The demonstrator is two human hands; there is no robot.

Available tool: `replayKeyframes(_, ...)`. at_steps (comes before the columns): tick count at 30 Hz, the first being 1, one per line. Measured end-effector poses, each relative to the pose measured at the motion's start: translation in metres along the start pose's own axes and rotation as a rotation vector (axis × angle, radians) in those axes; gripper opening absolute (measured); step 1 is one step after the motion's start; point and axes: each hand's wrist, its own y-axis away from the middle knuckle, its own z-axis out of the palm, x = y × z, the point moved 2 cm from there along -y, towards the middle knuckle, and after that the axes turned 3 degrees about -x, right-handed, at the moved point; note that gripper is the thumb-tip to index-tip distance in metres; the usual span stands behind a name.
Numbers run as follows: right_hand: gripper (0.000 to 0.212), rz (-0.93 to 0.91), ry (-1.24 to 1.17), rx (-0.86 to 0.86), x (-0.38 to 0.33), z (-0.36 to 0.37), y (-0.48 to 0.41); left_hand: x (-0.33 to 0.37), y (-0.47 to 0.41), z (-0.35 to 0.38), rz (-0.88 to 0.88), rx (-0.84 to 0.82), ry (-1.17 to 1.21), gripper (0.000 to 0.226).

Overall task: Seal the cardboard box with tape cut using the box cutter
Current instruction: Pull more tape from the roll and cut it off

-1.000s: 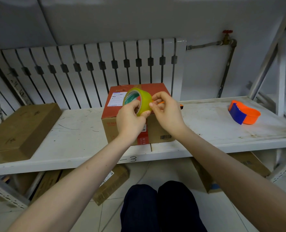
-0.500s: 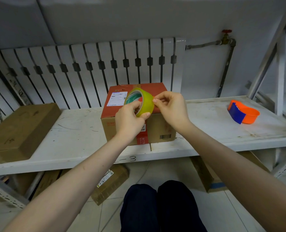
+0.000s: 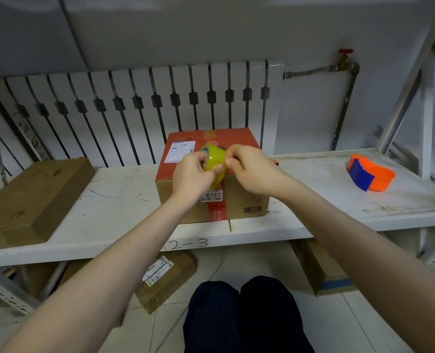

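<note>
A cardboard box (image 3: 236, 141) with a red top and a white label stands in the middle of the white shelf (image 3: 114, 200). In front of it my left hand (image 3: 192, 174) holds a yellowish roll of tape (image 3: 215, 159) upright. My right hand (image 3: 252, 169) has its fingertips pinched against the roll's outer edge, at the tape end. A small orange thing, perhaps the box cutter (image 3: 275, 162), peeks out on the shelf behind my right hand, mostly hidden.
A flat brown box (image 3: 30, 200) lies on the shelf at the left. An orange and blue tape dispenser (image 3: 370, 175) sits at the right. More boxes (image 3: 165, 278) lie on the floor under the shelf. A radiator (image 3: 145, 108) lines the wall behind.
Both hands stay on the roll in front of the box. My right fingertips have kept working along the roll's edge, and the roll has turned slightly.
</note>
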Motion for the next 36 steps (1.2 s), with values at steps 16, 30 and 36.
replayKeyframes(16,0.024,-0.021,-0.249,0.266,0.006,-0.007,-0.038,0.001,-0.009,-0.005,-0.166,-0.231,0.481,0.016)
replayKeyframes(30,0.007,-0.368,0.136,0.491,-0.003,-0.001,-0.045,-0.007,-0.030,0.000,-0.072,-0.129,0.191,0.012)
replayKeyframes(36,0.006,-0.433,0.144,0.512,-0.012,-0.004,-0.050,-0.001,-0.043,-0.005,-0.163,-0.128,0.217,0.017)
